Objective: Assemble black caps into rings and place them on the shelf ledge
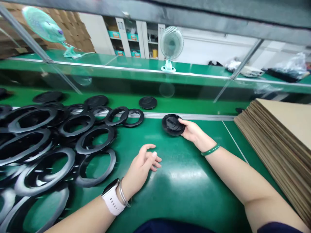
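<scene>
My right hand grips a round black plastic disc by its right edge, near the metal strip at the back of the green table. The disc's upper face has a raised pattern that is too small to read. My left hand hovers over the table with fingers apart and slightly curled, holding nothing. Left of it lie many black rings, the nearest one a short way from my wrist. Another black disc rests on the green belt beyond the strip.
Flat cardboard sheets are stacked at the right. More black discs lie at the back left. Across the rear, a clear panel on a metal frame stands before two fans. A grey beam runs overhead.
</scene>
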{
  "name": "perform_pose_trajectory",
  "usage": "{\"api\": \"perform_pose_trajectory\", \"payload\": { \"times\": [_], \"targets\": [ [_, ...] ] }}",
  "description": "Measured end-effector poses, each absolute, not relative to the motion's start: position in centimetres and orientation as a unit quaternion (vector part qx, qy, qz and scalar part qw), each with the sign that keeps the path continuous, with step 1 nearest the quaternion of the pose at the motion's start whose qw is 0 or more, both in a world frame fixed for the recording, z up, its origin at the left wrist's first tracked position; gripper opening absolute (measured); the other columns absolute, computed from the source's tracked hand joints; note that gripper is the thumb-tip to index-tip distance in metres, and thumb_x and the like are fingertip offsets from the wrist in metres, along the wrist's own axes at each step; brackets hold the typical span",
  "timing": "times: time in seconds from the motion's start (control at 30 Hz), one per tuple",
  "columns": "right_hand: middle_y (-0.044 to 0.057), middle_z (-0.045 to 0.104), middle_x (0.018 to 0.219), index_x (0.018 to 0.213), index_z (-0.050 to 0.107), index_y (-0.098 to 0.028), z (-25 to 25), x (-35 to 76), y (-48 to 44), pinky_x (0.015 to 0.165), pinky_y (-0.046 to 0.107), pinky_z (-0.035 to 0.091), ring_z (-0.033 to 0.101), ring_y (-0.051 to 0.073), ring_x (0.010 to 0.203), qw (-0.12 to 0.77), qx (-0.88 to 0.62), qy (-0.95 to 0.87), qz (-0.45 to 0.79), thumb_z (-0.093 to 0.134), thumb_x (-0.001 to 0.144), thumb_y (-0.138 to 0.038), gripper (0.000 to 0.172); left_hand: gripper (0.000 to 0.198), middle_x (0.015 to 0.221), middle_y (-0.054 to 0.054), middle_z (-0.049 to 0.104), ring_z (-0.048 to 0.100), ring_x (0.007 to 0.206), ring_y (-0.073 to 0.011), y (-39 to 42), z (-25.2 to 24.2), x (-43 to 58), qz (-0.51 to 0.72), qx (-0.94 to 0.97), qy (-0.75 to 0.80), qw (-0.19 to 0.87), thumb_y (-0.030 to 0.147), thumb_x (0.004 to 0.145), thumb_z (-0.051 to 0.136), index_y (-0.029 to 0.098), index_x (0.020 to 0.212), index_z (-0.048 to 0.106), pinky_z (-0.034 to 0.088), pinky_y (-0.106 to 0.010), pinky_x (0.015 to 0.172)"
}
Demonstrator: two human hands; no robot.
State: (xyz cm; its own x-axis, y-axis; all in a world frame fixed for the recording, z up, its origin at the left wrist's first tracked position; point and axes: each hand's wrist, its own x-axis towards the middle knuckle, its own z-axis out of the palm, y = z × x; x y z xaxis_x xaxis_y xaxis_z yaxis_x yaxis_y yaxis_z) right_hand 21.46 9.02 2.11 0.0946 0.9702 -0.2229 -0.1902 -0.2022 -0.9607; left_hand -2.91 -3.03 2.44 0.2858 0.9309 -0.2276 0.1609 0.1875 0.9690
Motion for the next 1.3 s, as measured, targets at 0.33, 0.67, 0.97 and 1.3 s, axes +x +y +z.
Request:
{"api": "perform_pose_trajectory", "payload": {
  "times": [0.33,0.67,0.97,1.3],
  "targets": [
    [0.018,0.067,0.119,0.089,0.071,-0.014,0.9,28.8,18.3,0.117,0.059,0.023,0.05,0.037,0.128,0.478,-0.636,-0.591,0.13,0.073,0.071,-0.036,0.029,0.034,0.087,-0.003,0.068,0.069,0.075,-0.0181,-3.1,2.1,-2.5,0.317,0.577,0.47,0.589,0.04,0.094,0.053,0.018,0.121,0.048,0.053,-0.029,0.065],
    [0.013,0.039,0.155,0.149,0.046,-0.022,0.6,9.9,14.4,0.116,0.048,0.035,0.041,0.03,0.139,0.312,-0.391,-0.866,-0.006,0.062,0.093,-0.049,0.064,0.034,0.089,0.0,0.074,0.067,0.074,-0.016,-4.0,2.8,-2.6,0.277,0.69,0.455,0.489,0.034,0.088,0.063,0.022,0.119,0.056,0.049,-0.026,0.069],
    [0.018,0.047,0.147,0.134,0.055,-0.013,0.8,4.4,13.2,0.102,0.05,0.048,0.049,0.034,0.131,0.269,-0.386,-0.882,-0.007,0.061,0.094,-0.031,0.044,0.035,0.087,0.002,0.077,0.068,0.074,-0.0168,-4.3,2.5,-3.0,0.287,0.741,0.427,0.432,0.032,0.085,0.067,0.024,0.119,0.06,0.048,-0.026,0.071],
    [0.013,0.053,0.141,0.124,0.056,-0.02,0.0,16.7,4.0,0.096,0.053,0.053,0.057,0.032,0.122,0.288,-0.422,-0.857,-0.065,0.054,0.091,-0.029,0.034,0.036,0.092,-0.001,0.078,0.073,0.082,-0.0201,-5.0,3.1,-2.7,0.275,0.802,0.373,0.377,0.037,0.089,0.067,0.024,0.121,0.059,0.051,-0.029,0.075]
  ]
}}
